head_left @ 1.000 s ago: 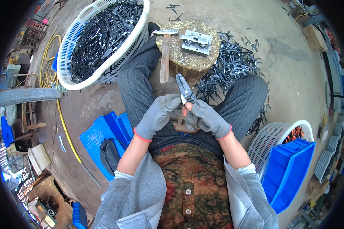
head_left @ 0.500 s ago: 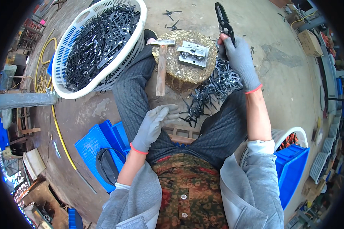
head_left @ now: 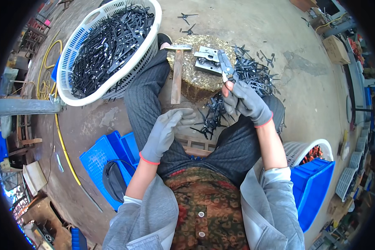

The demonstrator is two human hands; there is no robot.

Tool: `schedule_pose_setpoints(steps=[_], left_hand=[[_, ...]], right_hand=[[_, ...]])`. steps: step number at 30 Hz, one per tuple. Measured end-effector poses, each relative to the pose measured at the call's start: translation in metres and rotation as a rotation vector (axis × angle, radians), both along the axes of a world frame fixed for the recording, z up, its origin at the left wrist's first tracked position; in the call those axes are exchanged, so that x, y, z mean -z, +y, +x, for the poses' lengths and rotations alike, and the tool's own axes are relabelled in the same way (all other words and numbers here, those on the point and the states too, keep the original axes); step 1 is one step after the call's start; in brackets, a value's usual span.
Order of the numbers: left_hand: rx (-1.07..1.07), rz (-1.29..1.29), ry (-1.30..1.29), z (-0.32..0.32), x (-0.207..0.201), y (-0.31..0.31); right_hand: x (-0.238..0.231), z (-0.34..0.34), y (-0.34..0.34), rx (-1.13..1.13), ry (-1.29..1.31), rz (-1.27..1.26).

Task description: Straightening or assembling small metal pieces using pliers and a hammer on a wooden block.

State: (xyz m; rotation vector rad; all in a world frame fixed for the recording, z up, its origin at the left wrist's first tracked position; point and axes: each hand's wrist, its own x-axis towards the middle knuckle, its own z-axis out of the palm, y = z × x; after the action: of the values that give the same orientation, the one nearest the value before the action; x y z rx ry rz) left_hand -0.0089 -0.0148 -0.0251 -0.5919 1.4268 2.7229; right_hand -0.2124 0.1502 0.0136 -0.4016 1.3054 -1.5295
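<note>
My right hand (head_left: 246, 103), in a grey glove with a red cuff, grips a dark wire stripper (head_left: 226, 64). Its jaws point up and away, over the right edge of a metal fixture block (head_left: 208, 61). That block sits on a round wooden stump (head_left: 191, 71) in front of me. Over my left thigh hovers my left hand (head_left: 166, 130), gloved too, fingers loosely stretched and holding nothing. A hammer (head_left: 177, 77) lies on the stump's left side, its wooden handle reaching past the edge towards me.
A white basket (head_left: 66, 89) heaped with black plier parts stands at the left. More loose black pliers (head_left: 254, 75) lie around the stump's right side. Blue crates (head_left: 100, 162) are at my left, another blue crate (head_left: 312, 187) and a white basket (head_left: 293, 152) at my right.
My right hand has come down and towards me, and the wire stripper has swung from high on the right to beside the fixture block. My left hand has barely moved.
</note>
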Motion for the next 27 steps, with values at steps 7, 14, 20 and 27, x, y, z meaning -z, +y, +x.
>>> schedule_pose_setpoints(steps=[7,14,20,27], left_hand=[[-0.086,-0.128,0.061,-0.007,-0.010,-0.010],[0.223,-0.388,-0.063,-0.021,-0.041,-0.019],[-0.195,-0.377,-0.065,-0.005,-0.028,-0.084],[-0.661,-0.299,0.025,-0.029,0.021,-0.243]], right_hand=[[-0.008,0.036,-0.006,-0.111,0.390,-0.307],[0.042,0.058,-0.003,-0.567,0.100,0.079],[0.026,0.051,0.003,-0.237,0.043,-0.028],[0.015,0.051,0.027,-0.055,0.044,-0.037]])
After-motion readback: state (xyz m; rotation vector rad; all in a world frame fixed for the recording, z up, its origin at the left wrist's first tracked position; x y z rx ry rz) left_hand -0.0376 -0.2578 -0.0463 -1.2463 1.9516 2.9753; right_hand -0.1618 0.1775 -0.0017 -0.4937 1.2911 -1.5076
